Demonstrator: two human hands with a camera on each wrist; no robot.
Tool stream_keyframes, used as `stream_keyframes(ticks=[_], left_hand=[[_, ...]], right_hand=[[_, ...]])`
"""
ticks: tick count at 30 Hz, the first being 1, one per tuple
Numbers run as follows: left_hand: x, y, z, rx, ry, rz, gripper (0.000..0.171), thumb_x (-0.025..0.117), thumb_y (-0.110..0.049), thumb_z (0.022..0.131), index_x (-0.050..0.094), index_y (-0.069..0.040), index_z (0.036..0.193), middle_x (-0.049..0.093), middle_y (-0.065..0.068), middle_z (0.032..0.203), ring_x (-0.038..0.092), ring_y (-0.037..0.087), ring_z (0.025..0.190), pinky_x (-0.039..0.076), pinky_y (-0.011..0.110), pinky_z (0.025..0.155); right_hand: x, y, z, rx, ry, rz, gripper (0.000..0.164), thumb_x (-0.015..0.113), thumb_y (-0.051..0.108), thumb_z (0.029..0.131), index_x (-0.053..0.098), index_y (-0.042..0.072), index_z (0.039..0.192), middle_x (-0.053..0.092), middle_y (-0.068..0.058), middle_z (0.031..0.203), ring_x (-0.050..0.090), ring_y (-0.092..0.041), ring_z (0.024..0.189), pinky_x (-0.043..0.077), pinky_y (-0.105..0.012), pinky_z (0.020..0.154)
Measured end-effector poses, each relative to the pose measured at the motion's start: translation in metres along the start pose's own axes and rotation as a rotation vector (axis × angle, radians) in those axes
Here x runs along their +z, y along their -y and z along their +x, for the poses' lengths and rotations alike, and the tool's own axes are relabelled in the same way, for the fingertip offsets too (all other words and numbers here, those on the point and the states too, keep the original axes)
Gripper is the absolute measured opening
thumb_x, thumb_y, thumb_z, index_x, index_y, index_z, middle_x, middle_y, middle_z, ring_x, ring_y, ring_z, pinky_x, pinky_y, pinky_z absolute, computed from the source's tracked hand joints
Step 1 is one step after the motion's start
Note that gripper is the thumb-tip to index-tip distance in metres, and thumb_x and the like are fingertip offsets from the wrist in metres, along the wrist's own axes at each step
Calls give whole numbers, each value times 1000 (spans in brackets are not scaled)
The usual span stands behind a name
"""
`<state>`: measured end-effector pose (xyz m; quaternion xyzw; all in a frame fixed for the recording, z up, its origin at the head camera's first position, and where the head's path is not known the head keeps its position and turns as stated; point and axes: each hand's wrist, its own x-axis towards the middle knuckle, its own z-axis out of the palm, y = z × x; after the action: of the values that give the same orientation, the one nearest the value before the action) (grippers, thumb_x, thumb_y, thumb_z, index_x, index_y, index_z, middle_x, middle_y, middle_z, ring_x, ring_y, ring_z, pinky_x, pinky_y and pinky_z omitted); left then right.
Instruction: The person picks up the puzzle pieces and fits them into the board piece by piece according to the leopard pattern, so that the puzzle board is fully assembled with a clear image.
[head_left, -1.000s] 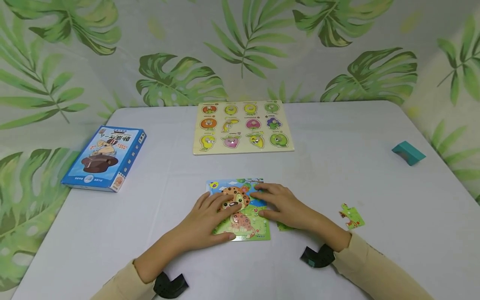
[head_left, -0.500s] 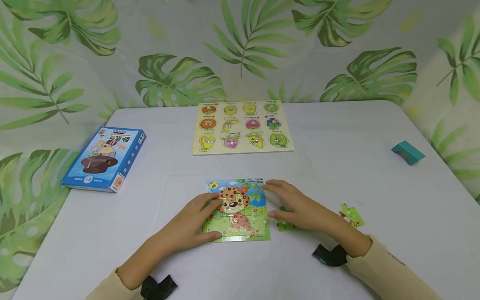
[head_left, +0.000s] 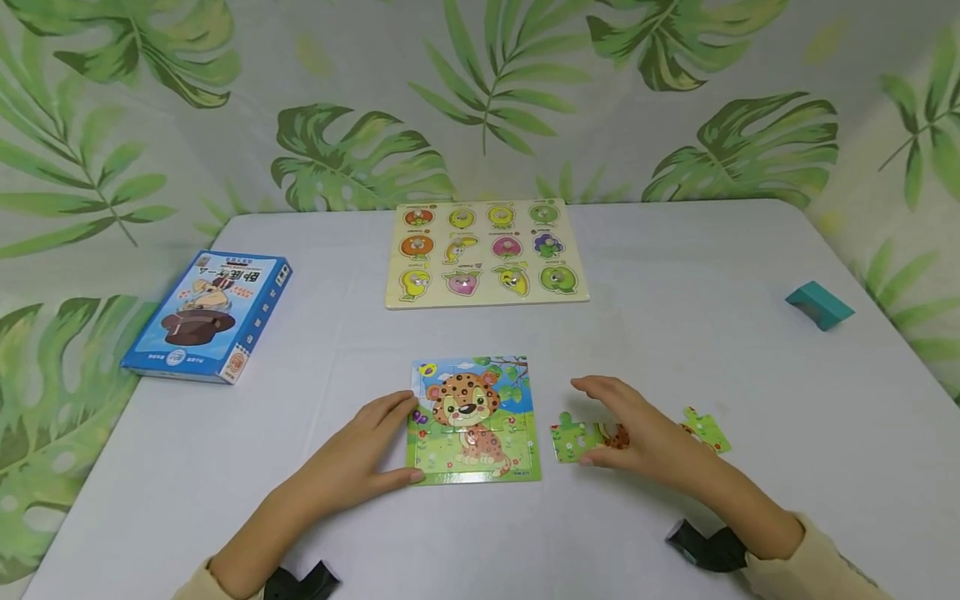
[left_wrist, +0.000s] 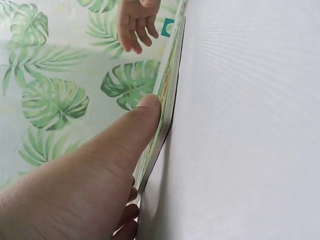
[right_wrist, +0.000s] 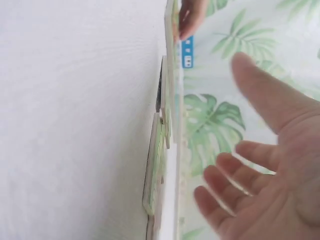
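Puzzle [head_left: 474,421], mid-table [head_left: 675,342], well in from L & R edges: L hand [head_left: 352,454], thumb & fingers spread wide, touches its L side. R hand [head_left: 648,437], wide, nothing held, hovers over green piece [head_left: 574,438]; 2nd piece [head_left: 707,428] farther R, part hidden. Also: fruit board [head_left: 483,271], far edge; blue box [head_left: 210,321], L edge; teal block [head_left: 820,306], nr R edge.
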<state>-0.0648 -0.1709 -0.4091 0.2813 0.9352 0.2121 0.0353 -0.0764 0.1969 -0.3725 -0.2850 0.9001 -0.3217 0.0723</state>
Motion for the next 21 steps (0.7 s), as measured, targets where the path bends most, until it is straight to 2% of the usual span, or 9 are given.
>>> stream_keyframes(ticks=[10, 15, 21], left_hand=[[-1, 2, -1, -17, 9, -30, 87, 56, -61, 76, 31, -9, 140, 25, 3, 143, 22, 19, 130, 27, 37, 102], [-1, 2, 0, -13, 11, -40, 86, 56, -60, 77, 31, -8, 140, 26, 3, 143, 23, 19, 129, 27, 37, 101], [-2, 2, 0, -11, 14, -45, 86, 56, -60, 77, 30, -8, 140, 25, 3, 143, 22, 19, 130, 27, 37, 101]], right_hand=[[11, -17, -2, 11, 54, -28, 80, 72, 39, 72, 36, 7, 136, 39, -4, 132, 37, -20, 120, 35, -42, 95], [14, -19, -2, 10, 67, -77, 71, 71, 35, 75, 42, 6, 133, 44, -4, 128, 39, -22, 116, 37, -42, 94], [17, -18, -3, -45, 52, -116, 61, 72, 28, 76, 49, 8, 129, 49, 1, 118, 42, -18, 109, 38, -39, 89]])
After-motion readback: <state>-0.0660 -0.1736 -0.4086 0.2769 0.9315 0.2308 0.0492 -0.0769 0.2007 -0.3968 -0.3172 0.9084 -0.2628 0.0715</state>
